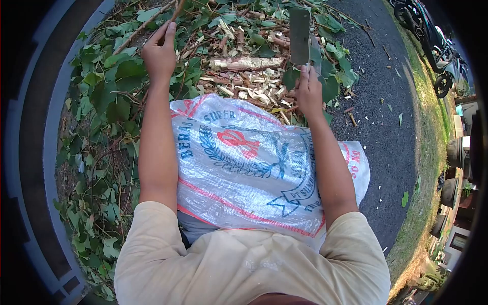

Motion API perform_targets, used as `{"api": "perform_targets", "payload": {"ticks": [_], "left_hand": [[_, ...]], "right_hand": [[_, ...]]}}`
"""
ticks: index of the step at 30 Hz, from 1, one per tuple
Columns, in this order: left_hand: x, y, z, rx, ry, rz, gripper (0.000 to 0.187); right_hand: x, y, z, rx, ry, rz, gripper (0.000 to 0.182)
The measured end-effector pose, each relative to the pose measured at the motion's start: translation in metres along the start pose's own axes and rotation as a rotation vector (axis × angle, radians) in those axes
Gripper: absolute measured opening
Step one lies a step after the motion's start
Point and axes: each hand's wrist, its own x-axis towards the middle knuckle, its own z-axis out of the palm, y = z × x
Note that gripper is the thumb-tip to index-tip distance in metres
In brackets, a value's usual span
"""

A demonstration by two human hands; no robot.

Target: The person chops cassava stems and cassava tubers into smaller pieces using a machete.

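Note:
My left hand (159,55) is closed around a thin brown branch (179,9) that rises toward the top edge of the view. In my right hand (309,91) is a cleaver (300,35), its broad dark blade pointing up and away from me. Between the hands lies a pale, scarred log (246,63) on the ground. Chopped wood pieces (249,91) are scattered around it. A white woven rice sack (244,162) with blue and red print covers my lap, below both hands.
Leafy green cuttings and branches (109,96) pile up on the left, beside a pale curb (51,168). Dark asphalt (384,127) runs along the right, then a grass strip (427,122). Motorcycles (432,40) stand at the upper right, with pots (450,192) lower down.

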Motion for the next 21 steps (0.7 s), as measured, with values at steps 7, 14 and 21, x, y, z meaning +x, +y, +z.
{"api": "perform_targets", "payload": {"ticks": [7,14,21], "left_hand": [[-0.006,0.001,0.015,-0.17,0.072,0.034,0.04],[-0.015,0.011,0.018,-0.214,0.073,0.009,0.033],[-0.013,0.006,0.027,-0.199,0.014,-0.013,0.031]], "right_hand": [[0.007,0.049,0.001,-0.111,-0.319,0.242,0.053],[0.004,0.053,-0.032,0.498,0.157,0.362,0.047],[-0.018,0.079,0.007,0.599,0.117,0.581,0.039]]}}
